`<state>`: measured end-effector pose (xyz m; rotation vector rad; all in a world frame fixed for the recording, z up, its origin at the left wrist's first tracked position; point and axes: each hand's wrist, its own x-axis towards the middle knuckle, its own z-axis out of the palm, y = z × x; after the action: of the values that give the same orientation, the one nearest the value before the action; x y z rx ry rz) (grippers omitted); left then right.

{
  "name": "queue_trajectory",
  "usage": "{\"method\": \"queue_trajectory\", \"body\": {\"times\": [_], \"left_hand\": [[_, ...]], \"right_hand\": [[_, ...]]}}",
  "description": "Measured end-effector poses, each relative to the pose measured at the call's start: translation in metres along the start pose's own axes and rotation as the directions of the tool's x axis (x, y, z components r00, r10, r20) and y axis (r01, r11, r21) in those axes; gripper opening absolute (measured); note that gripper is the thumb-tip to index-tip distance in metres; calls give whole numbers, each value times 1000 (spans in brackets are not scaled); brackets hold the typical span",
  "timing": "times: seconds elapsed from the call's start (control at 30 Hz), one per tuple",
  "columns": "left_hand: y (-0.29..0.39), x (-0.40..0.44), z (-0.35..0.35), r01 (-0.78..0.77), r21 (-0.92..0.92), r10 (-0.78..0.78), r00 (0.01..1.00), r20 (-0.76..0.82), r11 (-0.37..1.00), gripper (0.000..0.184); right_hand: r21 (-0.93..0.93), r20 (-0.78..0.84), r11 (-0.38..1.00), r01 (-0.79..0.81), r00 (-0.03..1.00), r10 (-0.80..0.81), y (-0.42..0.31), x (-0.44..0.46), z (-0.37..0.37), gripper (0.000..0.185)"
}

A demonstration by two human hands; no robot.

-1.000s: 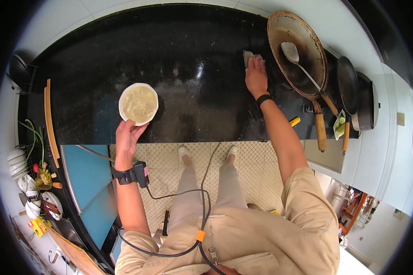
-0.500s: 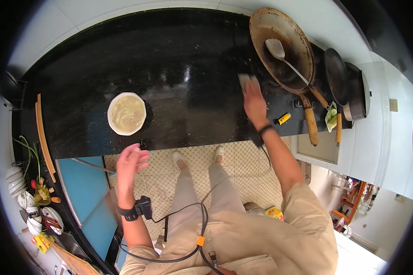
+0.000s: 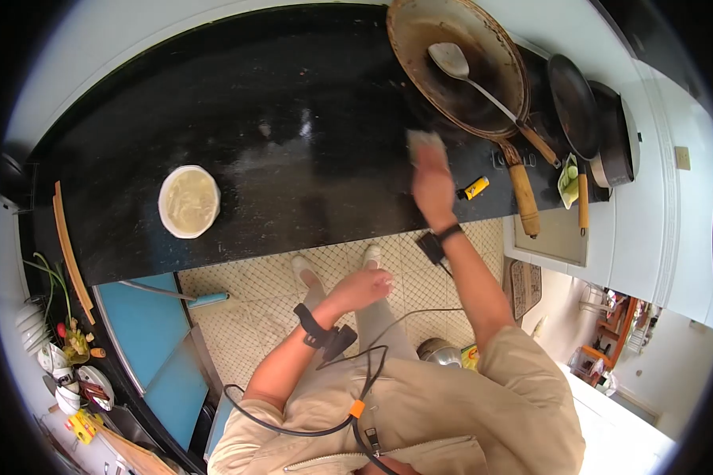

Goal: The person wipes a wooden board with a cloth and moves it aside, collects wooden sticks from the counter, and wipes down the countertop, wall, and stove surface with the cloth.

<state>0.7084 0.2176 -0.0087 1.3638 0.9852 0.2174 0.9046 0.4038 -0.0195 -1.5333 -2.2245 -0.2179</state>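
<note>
On the black countertop (image 3: 293,174), at the left, stands a white bowl (image 3: 189,202) of pale, cloudy contents, with neither hand on it. My left hand (image 3: 364,290) hangs in front of the counter's edge, its fingers curled and partly smeared, so I cannot make out whether it grips anything. A greyish cloth (image 3: 425,142) lies under the fingertips of my right hand (image 3: 433,182), which presses it on the counter left of a yellow lighter-like item (image 3: 477,188). The right hand is blurred.
A large rusty wok (image 3: 459,71) holds a metal spatula (image 3: 451,59) at the upper right. Beside it are a dark pan (image 3: 573,107) and a pot (image 3: 615,142). Wooden sticks (image 3: 71,253) lie at the left edge, near stacked bowls (image 3: 33,328).
My left hand has let go of the bowl and moved right and down, off the counter. The right hand has moved the cloth toward the counter's front. The whole view has also shifted.
</note>
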Motion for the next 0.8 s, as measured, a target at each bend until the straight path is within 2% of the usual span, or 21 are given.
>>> {"method": "queue_trajectory", "body": {"times": [0.07, 0.1, 0.13, 0.2, 0.27, 0.33, 0.37, 0.43, 0.5, 0.53, 0.57, 0.6, 0.63, 0.7, 0.73, 0.8], "left_hand": [[-20, 9, 19, 5, -41, -3, 999, 49, 999, 35], [-27, 11, 26, 10, -86, -2, 996, 86, 996, 35], [-25, 11, 28, 19, -76, -12, 996, 91, 997, 35], [-20, 8, 24, 13, -151, 3, 995, 104, 988, 35], [-16, 13, 23, 19, -130, -1, 991, 135, 991, 36], [-14, 17, 25, 18, -121, 1, 988, 157, 992, 38], [-14, 20, 28, 6, -139, 16, 987, 157, 990, 38], [-21, 18, 36, -1, -170, 28, 988, 152, 985, 39], [-29, 15, 42, -53, -181, 94, 970, 225, 982, 39], [-32, 17, 43, -59, -184, 98, 972, 212, 981, 39], [-36, 18, 45, -43, -39, 52, 958, 283, 998, 40], [-40, 18, 49, -36, 103, -2, 938, 347, 994, 40], [-45, 17, 51, -42, 97, 7, 942, 335, 994, 40], [-60, 10, 51, -28, -77, 51, 948, 314, 997, 44], [-57, 6, 47, -29, -84, 53, 953, 297, 996, 44], [-49, -4, 38, -90, 29, 88, 994, 69, 996, 31]], "right_hand": [[159, -17, 986, 38, 999, -36, -36, 37, 19, 35], [160, -3, 984, 74, 997, -75, -45, 39, 42, 32], [119, -4, 983, 143, 990, -144, -54, 40, 41, 29], [235, 6, 960, 155, 987, -160, -40, 27, 16, 32], [191, 134, 981, -25, 991, 0, -7, 0, -8, 39], [33, 176, 988, -148, 974, 140, 55, -27, -16, 43], [32, 176, 990, -136, 976, 128, 69, -24, -16, 43], [-84, 112, 991, -106, 987, 115, 78, -15, -14, 42], [-74, 124, 995, -68, 989, 77, 57, -14, -5, 41], [-66, 123, 997, -42, 991, 50, 38, -9, -4, 41], [31, 159, 999, 36, 986, -41, 17, -9, -10, 40], [28, 212, 998, 63, 975, -67, -6, -11, -20, 42], [38, 214, 997, 65, 974, -72, -10, -10, -15, 43], [56, 212, 995, 87, 973, -97, -19, 9, 2, 44], [54, 192, 992, 111, 974, -119, -22, 30, 16, 45], [59, 173, 987, 146, 973, -154, -26, 72, 52, 45]]}}
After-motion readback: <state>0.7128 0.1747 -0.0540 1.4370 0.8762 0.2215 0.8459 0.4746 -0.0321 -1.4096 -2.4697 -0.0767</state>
